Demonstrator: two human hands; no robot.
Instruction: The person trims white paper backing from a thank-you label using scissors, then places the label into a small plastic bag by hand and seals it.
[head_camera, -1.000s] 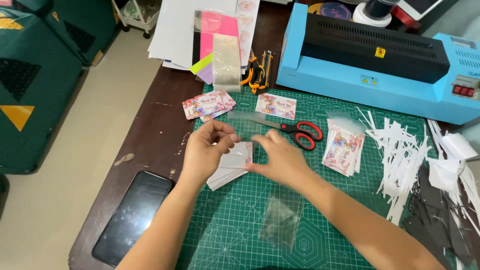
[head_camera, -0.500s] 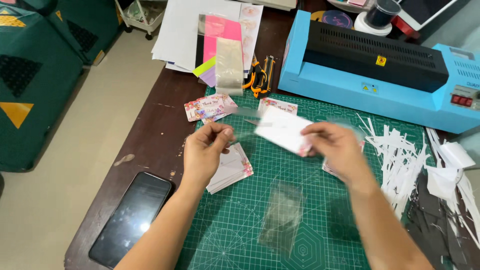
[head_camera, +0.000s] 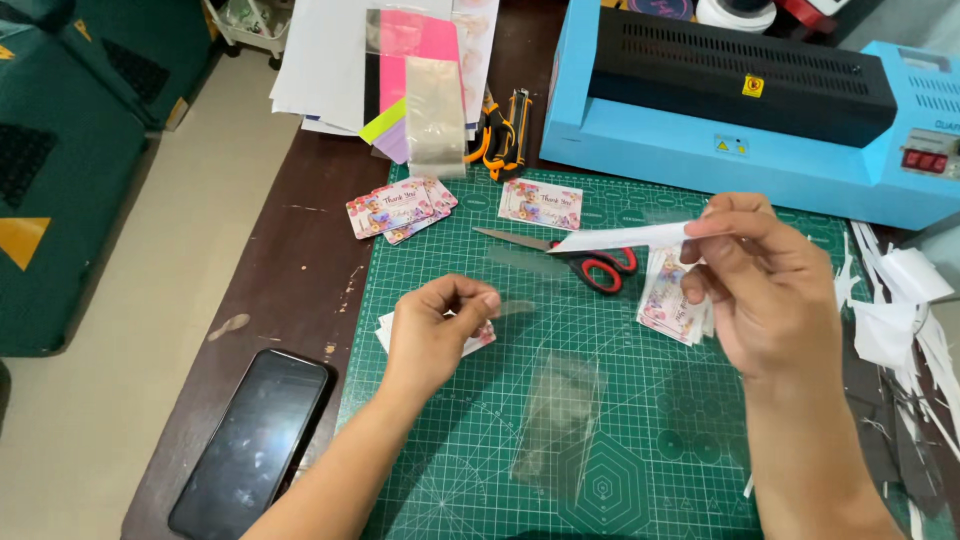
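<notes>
Right hand (head_camera: 765, 295) raised, fingers pinching a white card (head_camera: 625, 237), left hand (head_camera: 435, 330) lowered, fingertips pinching a clear film strip (head_camera: 515, 308), card stack (head_camera: 470, 340) beneath it, scissors (head_camera: 570, 258) between the hands

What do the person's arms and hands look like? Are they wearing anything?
Both forearms are bare, with no sleeves showing. The left hand and right hand wear no gloves, and no rings, watch or bracelet can be seen. The nails look short and plain.
</notes>
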